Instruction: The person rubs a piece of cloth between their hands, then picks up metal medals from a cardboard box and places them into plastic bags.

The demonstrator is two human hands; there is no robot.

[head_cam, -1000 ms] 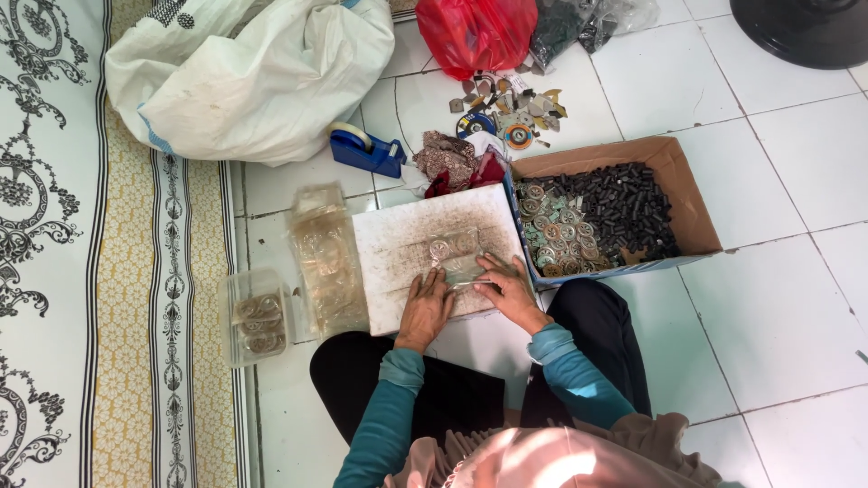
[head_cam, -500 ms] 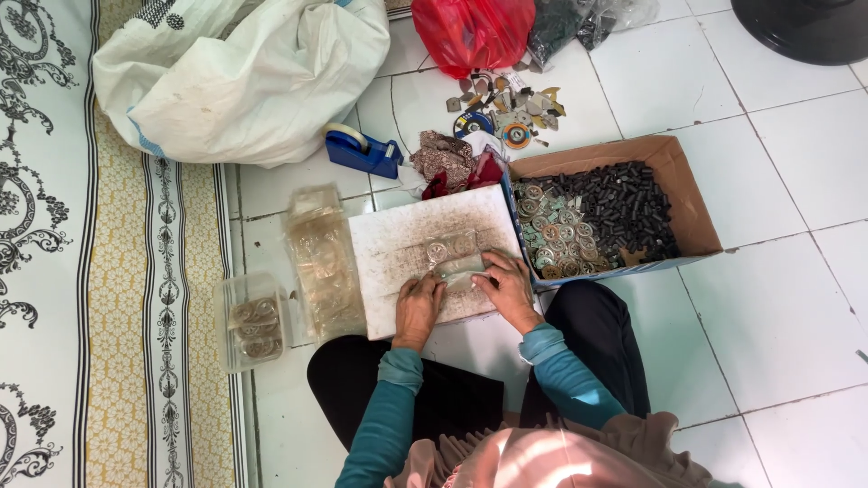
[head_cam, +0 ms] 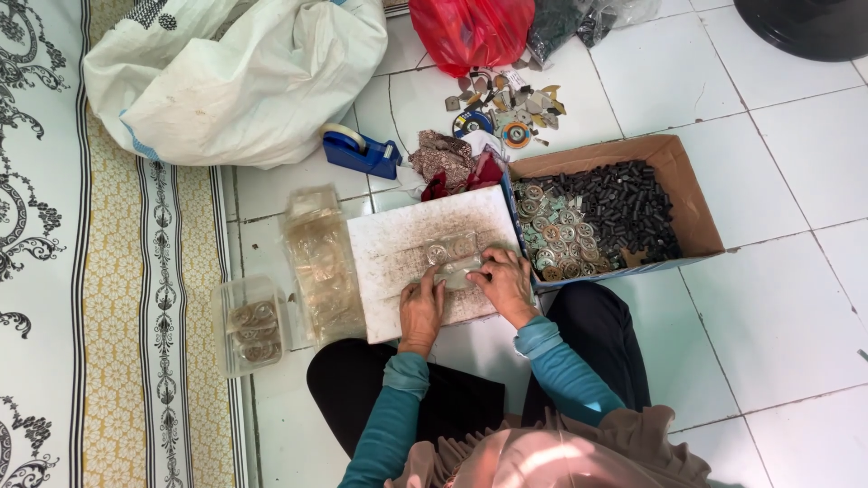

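Red bag [head_cam: 477, 32], black round base [head_cam: 807, 25]: cut off at far edge. Small parts in box [head_cam: 696, 212]: too small to identify.

— What carries it all?
— A white tiled floor [head_cam: 778, 298]. A speckled white board [head_cam: 411, 248] lies under the hands [head_cam: 466, 294], an open cardboard box [head_cam: 696, 212] just right of them.
— And left?
— Clear packets [head_cam: 321, 262], a plastic tub [head_cam: 250, 325]; beyond, a blue tape dispenser [head_cam: 362, 152] and a white sack [head_cam: 235, 77].

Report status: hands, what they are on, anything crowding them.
Left hand and right hand both pressed on a small clear packet on the white board. Grip unclear. Cardboard box of small parts close at right.
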